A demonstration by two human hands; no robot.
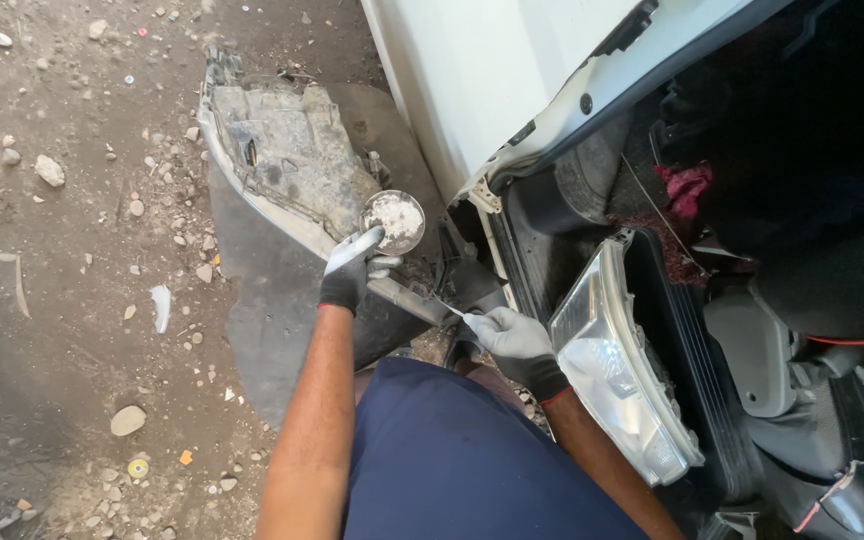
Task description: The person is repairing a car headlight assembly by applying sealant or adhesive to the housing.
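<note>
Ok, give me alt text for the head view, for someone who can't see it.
Seen from above, a person's gloved left hand holds a round dusty cap at the back of a dirty headlight unit lying on the dirt ground. The gloved right hand pinches a thin tool. A second, clear-lensed headlight leans inside the open white vehicle.

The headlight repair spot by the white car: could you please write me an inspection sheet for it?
Surface: dirt ground, stones scattered.
Job's things: dusty headlight housing back side up on a dark mat; round dusty cap; clear headlight leaning in the car opening.
Clutter: red rag.
Grippers: gloved left hand holds the cap; gloved right hand pinches a thin tool.
Cables: nothing seen.
Surroundings: white car body.
</note>
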